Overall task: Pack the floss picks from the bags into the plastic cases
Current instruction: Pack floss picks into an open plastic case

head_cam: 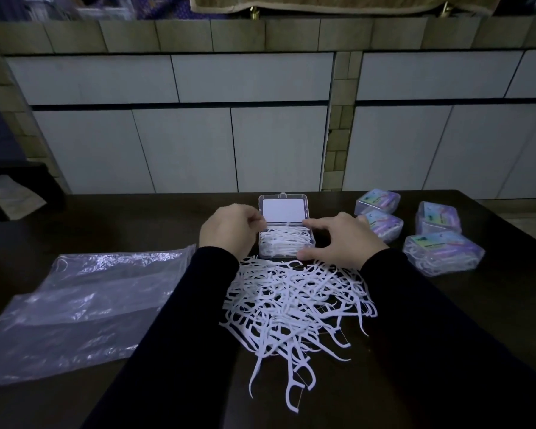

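Dark table point(136, 218): open case point(287, 243) seemingly full of floss picks point(283, 238).

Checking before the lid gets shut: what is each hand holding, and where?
Right hand grips the open case by its right end, thumb at the near corner. Left hand sits curled at its left end; the grip there cannot be told.
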A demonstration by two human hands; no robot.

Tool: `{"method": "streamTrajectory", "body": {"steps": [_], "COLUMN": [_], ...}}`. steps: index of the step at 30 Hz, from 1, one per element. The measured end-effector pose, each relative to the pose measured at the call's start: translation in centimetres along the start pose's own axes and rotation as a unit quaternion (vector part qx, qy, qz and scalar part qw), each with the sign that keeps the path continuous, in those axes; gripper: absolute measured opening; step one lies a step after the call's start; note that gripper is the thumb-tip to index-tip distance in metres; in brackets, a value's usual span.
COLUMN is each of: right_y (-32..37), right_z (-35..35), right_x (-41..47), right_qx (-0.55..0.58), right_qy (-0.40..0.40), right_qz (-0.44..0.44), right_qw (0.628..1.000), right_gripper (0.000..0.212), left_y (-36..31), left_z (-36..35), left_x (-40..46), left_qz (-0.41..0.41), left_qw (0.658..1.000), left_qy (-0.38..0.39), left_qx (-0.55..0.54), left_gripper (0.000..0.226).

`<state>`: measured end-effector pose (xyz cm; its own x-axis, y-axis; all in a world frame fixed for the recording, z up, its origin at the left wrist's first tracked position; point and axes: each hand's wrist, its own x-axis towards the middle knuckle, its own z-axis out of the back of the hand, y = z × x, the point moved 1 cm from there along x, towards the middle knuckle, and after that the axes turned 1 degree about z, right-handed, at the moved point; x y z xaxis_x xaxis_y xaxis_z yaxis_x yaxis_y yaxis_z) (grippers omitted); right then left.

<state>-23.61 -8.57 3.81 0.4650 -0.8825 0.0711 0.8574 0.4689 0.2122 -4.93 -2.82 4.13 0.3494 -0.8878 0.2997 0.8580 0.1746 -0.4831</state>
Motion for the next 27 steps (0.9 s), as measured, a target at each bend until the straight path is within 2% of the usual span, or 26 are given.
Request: {"method": "streamTrajectory", "body": {"steps": [3,5,7,9,10,12,15,18,27], "right_y": [-0.2,-0.4,-0.7,-0.3,0.2,1.4,2.9,3.3,3.0], "right_z": [0.5,1.3,2.4,3.0,3.1,2.8,2.3,2.2,2.0], "right_x": [0.1,0.1,-0.3,-0.9,-1.2,-1.8,-2.4,-2.8,-2.8], "right_qx": [-0.009,-0.005,0.026,0.067,0.082,0.088,0.033,-0.006,0.017], "right_qy": [0.007,-0.004,-0.012,0.023,0.051,0.105,0.152,0.166,0.153], "right_qz": [-0.002,0.0,0.008,0.037,0.056,0.088,0.097,0.091,0.079], "right_qw": [1.0,1.0,1.0,0.997,0.994,0.987,0.983,0.982,0.985], "right_gripper": [0.084,0.08,0.055,0.03,0.024,0.023,0.042,0.047,0.014], "left_y": [-0.6,-0.5,-0.1,0.6,0.6,0.3,-0.6,-0.8,-1.1], "left_z": [-0.6,0.5,2.4,4.1,4.6,4.7,3.6,2.9,2.1], "left_x": [-0.1,-0.2,-0.4,-0.7,-0.8,-1.0,-1.3,-1.3,-1.5], "left_qz": [-0.047,-0.059,-0.047,-0.017,-0.009,-0.006,-0.008,-0.014,-0.039], "left_qw": [0.999,0.998,0.992,0.98,0.976,0.971,0.958,0.953,0.956], "left_qy": [0.001,0.014,0.107,0.197,0.218,0.24,0.285,0.299,0.282], "left_qx": [0.017,-0.028,-0.047,-0.01,0.007,0.016,0.028,0.047,0.074], "left_gripper": [0.022,0.019,0.005,0.01,0.014,0.022,0.031,0.034,0.019]}}
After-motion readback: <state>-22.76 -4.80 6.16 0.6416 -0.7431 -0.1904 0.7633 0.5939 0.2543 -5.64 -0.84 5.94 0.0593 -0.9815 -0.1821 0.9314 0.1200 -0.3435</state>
